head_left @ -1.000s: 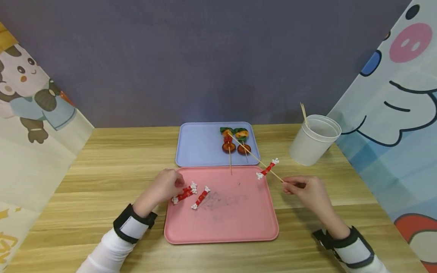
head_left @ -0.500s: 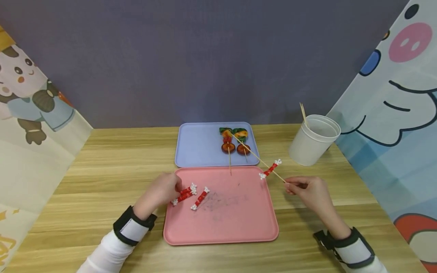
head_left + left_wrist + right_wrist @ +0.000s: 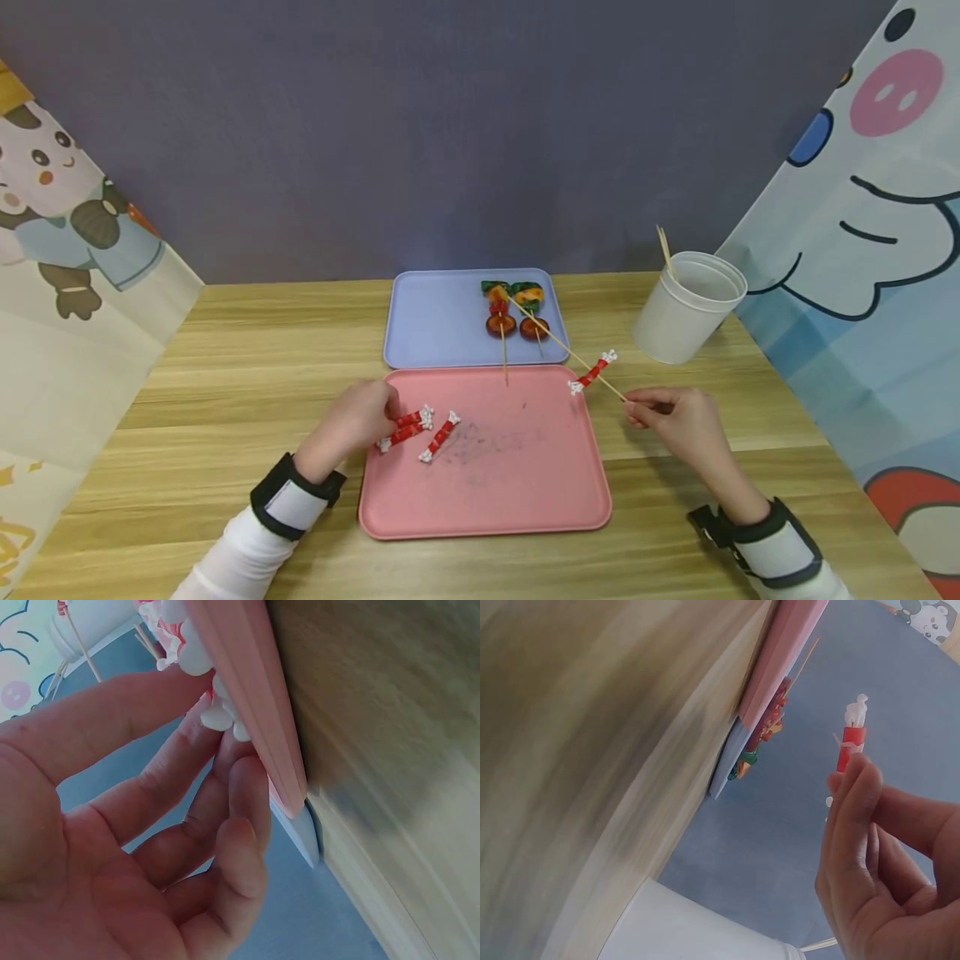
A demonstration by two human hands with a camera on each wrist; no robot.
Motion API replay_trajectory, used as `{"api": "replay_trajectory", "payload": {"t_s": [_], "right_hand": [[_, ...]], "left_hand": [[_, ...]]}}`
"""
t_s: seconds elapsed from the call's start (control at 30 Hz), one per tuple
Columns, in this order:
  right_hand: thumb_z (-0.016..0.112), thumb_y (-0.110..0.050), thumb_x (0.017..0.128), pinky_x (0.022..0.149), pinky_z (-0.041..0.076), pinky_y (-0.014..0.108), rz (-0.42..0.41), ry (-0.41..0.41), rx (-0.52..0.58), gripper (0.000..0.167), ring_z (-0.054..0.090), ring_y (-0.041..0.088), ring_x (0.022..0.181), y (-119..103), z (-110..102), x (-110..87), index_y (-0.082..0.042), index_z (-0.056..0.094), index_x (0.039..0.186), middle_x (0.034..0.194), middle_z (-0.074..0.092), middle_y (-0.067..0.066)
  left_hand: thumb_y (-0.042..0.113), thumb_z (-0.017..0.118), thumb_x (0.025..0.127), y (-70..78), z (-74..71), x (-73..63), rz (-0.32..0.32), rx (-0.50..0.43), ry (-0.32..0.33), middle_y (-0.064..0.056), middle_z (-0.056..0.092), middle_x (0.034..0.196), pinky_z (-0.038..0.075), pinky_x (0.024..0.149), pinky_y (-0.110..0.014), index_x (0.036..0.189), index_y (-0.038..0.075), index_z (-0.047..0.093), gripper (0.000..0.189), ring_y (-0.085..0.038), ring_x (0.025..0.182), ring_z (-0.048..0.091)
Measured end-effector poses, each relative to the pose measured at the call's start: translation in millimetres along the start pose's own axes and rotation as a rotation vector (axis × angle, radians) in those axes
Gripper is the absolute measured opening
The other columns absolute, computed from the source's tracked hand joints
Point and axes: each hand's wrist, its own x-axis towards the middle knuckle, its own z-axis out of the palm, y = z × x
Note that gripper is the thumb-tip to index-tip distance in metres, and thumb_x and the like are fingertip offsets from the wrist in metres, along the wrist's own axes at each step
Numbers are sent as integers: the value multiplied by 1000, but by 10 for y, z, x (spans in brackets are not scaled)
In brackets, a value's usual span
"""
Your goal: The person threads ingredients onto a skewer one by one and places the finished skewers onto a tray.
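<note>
In the head view my left hand reaches over the left edge of the pink tray. Its thumb and fingers pinch the near end of a red stick with white knobbed ends; in the left wrist view the white end shows between the fingertips. A similar stick lies right beside it, and another a little to the right. My right hand pinches the lower end of a bamboo skewer. Threaded crosswise on this skewer is one more red stick.
Behind the pink tray stands a blue tray bearing two skewers of play food with mushroom and pepper shapes. A white bucket with several bamboo skewers is at the back right. A grey partition closes the back.
The right hand and its skewer have shifted very slightly right. The left hand has settled a touch lower at the red sticks and stays nearly still there.
</note>
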Motion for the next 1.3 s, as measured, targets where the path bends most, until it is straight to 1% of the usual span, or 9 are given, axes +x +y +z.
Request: {"api": "replay_trajectory", "payload": {"t_s": [0.07, 0.27, 0.4, 0.53, 0.67, 0.77, 0.93, 1.1, 1.3], "right_hand": [[72, 0, 80, 50, 50, 16, 7, -7, 1, 10, 61, -7, 54, -5, 2, 5, 3, 74, 89, 73, 72, 14], [72, -2, 81, 51, 51, 17, 27, -32, -28, 11, 64, -1, 56, -64, 12, 35, 2, 74, 90, 74, 73, 13], [72, -3, 80, 51, 50, 17, 14, -43, -48, 11, 64, 1, 57, -143, 45, 53, 0, 75, 90, 73, 73, 11], [74, -3, 79, 52, 50, 17, -32, -45, -47, 10, 65, 4, 57, -228, 111, 69, -2, 75, 89, 71, 72, 7], [74, -1, 78, 53, 51, 19, -69, -54, -10, 9, 66, 9, 58, -304, 174, 88, -2, 75, 87, 71, 72, 7], [74, -1, 78, 53, 52, 20, -89, -59, 11, 9, 66, 9, 58, -361, 198, 92, -2, 76, 87, 74, 72, 8], [75, -2, 77, 53, 53, 21, -107, -61, 19, 10, 65, 6, 58, -457, 202, 80, -6, 77, 86, 75, 72, 5], [75, -1, 77, 52, 53, 21, -104, -77, 66, 11, 66, 8, 59, -533, 195, 51, -6, 76, 87, 79, 73, 6], [75, -1, 78, 53, 55, 22, -117, -77, 94, 12, 66, 4, 60, -585, 171, 20, -6, 76, 88, 81, 72, 5]], "left_hand": [[-2, 69, 76, -2, -5, 3, -4, -11, 10, -5, 59, 70, 45, 46, -24, 76, 4, 66, 7, -16, 55, 53], [4, 70, 77, 8, -60, 33, 9, -14, 94, -6, 59, 74, 44, 50, -25, 77, 5, 64, 6, -17, 62, 53], [6, 68, 81, 33, -111, 50, 19, -68, 152, -9, 63, 80, 46, 53, -27, 81, 6, 64, 5, -19, 65, 55], [5, 66, 83, 65, -157, 62, 72, -113, 249, -10, 67, 85, 49, 59, -30, 86, 7, 65, 4, -20, 71, 58], [7, 65, 84, 114, -226, 77, 111, -167, 373, -9, 69, 86, 50, 62, -32, 89, 8, 67, 6, -21, 73, 60], [8, 65, 85, 146, -273, 97, 124, -236, 453, -10, 69, 87, 50, 62, -32, 92, 7, 69, 8, -22, 74, 61], [12, 67, 85, 208, -334, 137, 129, -334, 549, -11, 70, 88, 54, 65, -35, 94, 5, 69, 12, -23, 77, 65], [14, 68, 85, 266, -383, 176, 134, -386, 623, -10, 71, 83, 54, 62, -30, 93, 5, 70, 12, -21, 73, 66], [19, 68, 86, 320, -435, 221, 128, -403, 682, -6, 71, 78, 51, 56, -25, 93, 7, 70, 14, -16, 69, 66]]}}
